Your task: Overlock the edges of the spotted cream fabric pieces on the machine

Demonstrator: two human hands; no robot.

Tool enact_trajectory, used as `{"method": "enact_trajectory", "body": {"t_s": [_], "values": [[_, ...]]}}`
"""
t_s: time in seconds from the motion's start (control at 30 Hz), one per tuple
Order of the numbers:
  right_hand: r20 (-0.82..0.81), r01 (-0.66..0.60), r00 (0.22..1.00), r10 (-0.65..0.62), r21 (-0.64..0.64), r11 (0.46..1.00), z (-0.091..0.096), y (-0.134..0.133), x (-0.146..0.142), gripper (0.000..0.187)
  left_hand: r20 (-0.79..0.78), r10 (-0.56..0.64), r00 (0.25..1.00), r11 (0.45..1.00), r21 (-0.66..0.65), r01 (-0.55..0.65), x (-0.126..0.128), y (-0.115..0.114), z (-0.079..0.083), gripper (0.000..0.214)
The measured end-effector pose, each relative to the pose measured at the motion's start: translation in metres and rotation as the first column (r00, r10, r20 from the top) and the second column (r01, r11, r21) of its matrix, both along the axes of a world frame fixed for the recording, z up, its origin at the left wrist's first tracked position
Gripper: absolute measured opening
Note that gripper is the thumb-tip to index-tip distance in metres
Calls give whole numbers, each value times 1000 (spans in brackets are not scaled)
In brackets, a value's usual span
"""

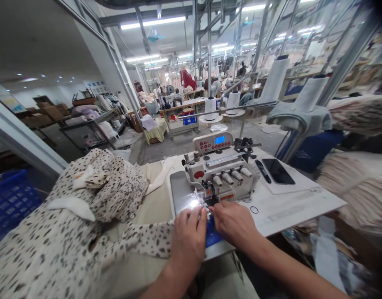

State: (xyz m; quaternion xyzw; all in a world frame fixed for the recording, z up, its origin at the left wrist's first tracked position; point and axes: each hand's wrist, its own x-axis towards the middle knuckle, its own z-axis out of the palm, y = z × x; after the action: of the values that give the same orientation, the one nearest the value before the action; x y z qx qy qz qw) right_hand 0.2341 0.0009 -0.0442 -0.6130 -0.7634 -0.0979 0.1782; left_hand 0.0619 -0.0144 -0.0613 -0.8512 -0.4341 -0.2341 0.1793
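Observation:
An overlock sewing machine, cream-coloured with a lit blue display, stands on a white work table. My left hand rests on a spotted cream garment where it feeds towards the lit presser foot. My right hand is just to the right, its fingertips near the foot and above a blue cloth piece. Both hands hide part of the machine's front bed. I cannot tell whether either hand is gripping the cloth or only pressing on it.
A black phone and a black tool lie on the table behind the machine. Tall thread cones stand above it. Piled fabric lies to the right, a blue crate to the left, and sewing benches and racks fill the hall.

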Motion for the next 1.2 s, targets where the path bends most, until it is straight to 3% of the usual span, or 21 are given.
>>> {"method": "enact_trajectory", "body": {"t_s": [0.4,0.6,0.77,0.93,1.07,1.2], "values": [[-13,12,1000,-12,60,998,-10,8,-4,32,-35,61,998,998,29,-60,9,0,-4,48],[-186,36,982,-4,167,985,-40,-2,4,38,20,29,999,996,80,-30,9,-3,-9,38],[-499,-2,858,119,229,973,-77,-8,11,39,53,14,999,999,46,-16,10,-5,-8,39],[-710,-55,678,191,209,976,-94,-8,13,33,96,-27,995,1000,-13,28,5,-1,-6,39],[-713,-84,668,212,211,974,-97,-9,14,30,159,-77,984,992,-88,92,-5,10,0,27],[-713,-102,656,249,242,965,-99,-10,14,26,206,-94,974,972,-192,135,-16,34,14,26]]}}
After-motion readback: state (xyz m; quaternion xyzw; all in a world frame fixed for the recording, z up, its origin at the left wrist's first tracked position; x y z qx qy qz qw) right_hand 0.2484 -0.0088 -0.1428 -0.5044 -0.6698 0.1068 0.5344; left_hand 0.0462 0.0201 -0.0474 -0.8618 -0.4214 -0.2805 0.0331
